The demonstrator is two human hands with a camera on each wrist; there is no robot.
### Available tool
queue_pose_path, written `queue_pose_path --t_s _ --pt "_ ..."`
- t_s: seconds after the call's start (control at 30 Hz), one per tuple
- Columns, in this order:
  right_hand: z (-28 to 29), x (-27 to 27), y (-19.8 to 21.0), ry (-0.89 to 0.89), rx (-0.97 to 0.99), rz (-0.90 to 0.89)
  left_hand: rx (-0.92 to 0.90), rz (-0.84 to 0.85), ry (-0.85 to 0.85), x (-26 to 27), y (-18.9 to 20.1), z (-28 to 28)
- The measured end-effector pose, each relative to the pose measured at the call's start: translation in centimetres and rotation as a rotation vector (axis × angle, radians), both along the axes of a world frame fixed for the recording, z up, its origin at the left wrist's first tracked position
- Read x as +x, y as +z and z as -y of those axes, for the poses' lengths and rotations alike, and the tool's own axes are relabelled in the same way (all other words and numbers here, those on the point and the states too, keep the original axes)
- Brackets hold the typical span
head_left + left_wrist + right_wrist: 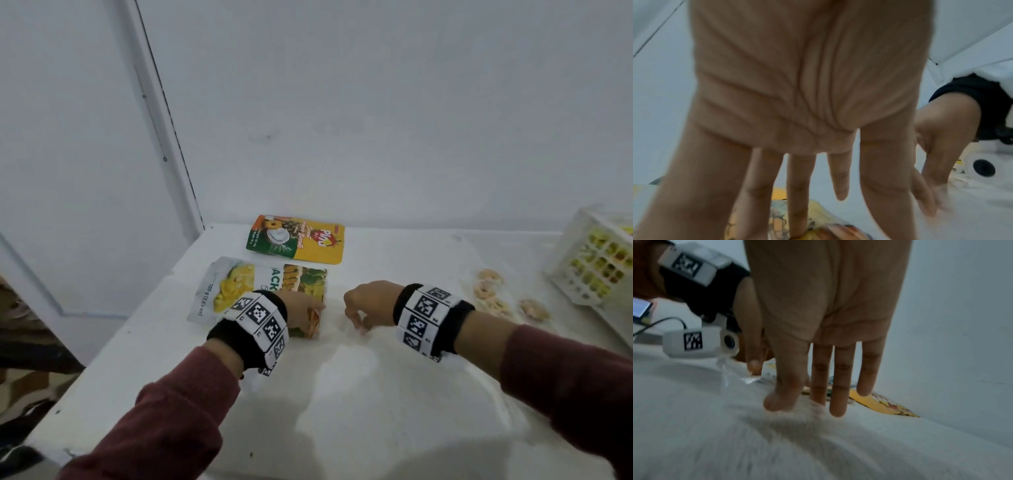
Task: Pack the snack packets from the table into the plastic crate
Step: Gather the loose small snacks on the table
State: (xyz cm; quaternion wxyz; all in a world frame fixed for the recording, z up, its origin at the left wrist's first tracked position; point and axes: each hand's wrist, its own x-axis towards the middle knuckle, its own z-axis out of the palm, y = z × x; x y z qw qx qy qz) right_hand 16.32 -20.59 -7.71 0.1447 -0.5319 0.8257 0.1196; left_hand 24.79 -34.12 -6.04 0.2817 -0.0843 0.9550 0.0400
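Note:
A white and green jackfruit snack packet [239,284] lies flat on the white cloth at the table's left. My left hand [313,311] is over its near right corner; in the left wrist view straight fingers [797,203] point down and the middle fingertip touches the packet [818,216]. Just beyond it lies a yellow and green packet [298,240], which also shows in the right wrist view [879,402]. To the right of the jackfruit packet, my right hand [356,320] holds nothing, its straight fingertips [836,408] on the cloth. The white plastic crate [582,240] stands at the far right with yellow packets inside.
Clear packets of round pale snacks [489,294] lie on the cloth between my right hand and the crate. White walls stand close behind the table. The table's left edge [113,346] drops to the floor.

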Motion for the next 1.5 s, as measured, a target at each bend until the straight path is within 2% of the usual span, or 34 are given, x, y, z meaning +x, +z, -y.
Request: queue_pose_path --t_s 0.07,0.2,0.3,0.37,0.43,0.5,0.53,0.6,0.67,0.7,0.77,0.83,0.97,1.17,1.23,1.33,1.43,1.5 --pt "-0.3 -0.3 0.3 -0.023 -0.058 0.059 -0.021 0.019 -0.046 0.1 0.3 -0.1" --pt "-2.0 -0.9 3.3 -0.065 -0.325 0.228 -0.074 0.066 -0.103 0.1 0.7 -0.2" --pt "-3.8 -1.5 6.7 -0.130 -0.461 0.209 -0.046 0.053 -0.073 -0.4 0.5 0.3" --pt "-5.2 -2.1 8.9 -0.224 -0.558 0.148 0.042 -0.035 -0.002 -1.1 0.6 0.9" --pt "-6.4 -2.9 10.1 -0.338 -0.674 0.098 0.229 -0.290 0.168 -2.1 1.2 1.5" --pt "-7.3 -3.5 10.3 -0.464 -0.795 0.100 0.458 -0.676 0.389 -3.2 1.6 1.4" --pt "-7.5 -3.8 10.0 -0.532 -0.846 0.119 0.515 -0.879 0.420 -3.6 1.8 0.9" --pt "-7.8 -4.2 9.0 -0.658 -0.935 0.190 0.503 -1.201 0.316 -4.0 1.9 -1.2" --pt "-7.8 -4.2 8.0 -0.762 -1.040 0.318 0.457 -1.315 0.140 -3.9 1.8 -3.7" --pt "-7.8 -3.9 7.6 -0.802 -1.099 0.398 0.467 -1.268 0.070 -3.9 1.5 -4.8" --pt "-7.7 -3.0 7.3 -0.858 -1.197 0.576 0.538 -1.050 -0.021 -4.3 1.2 -6.3" --pt "-7.8 -2.2 7.1 -0.886 -1.249 0.714 0.623 -0.882 -0.036 -4.9 1.0 -7.0" --pt "-8.5 -1.6 6.8 -0.926 -1.293 0.765 0.667 -0.908 -0.010 -5.7 1.2 -7.4" --pt "-9.8 -1.8 6.1 -0.931 -1.264 0.653 0.806 -0.865 -0.040 -6.3 2.3 -7.0" --pt "-10.2 -1.9 5.8 -0.906 -1.212 0.494 0.848 -0.831 -0.034 -6.5 2.5 -7.0" --pt "-10.9 -1.8 5.7 -0.752 -1.112 0.154 0.869 -0.792 -0.031 -6.9 3.0 -7.3" --pt "-11.6 -1.7 5.8 -0.573 -1.074 0.050 0.895 -0.746 -0.026 -7.5 3.5 -7.6" --pt "-12.2 -1.9 6.0 -0.544 -1.020 0.020 0.938 -0.721 -0.018 -7.9 3.9 -8.0"
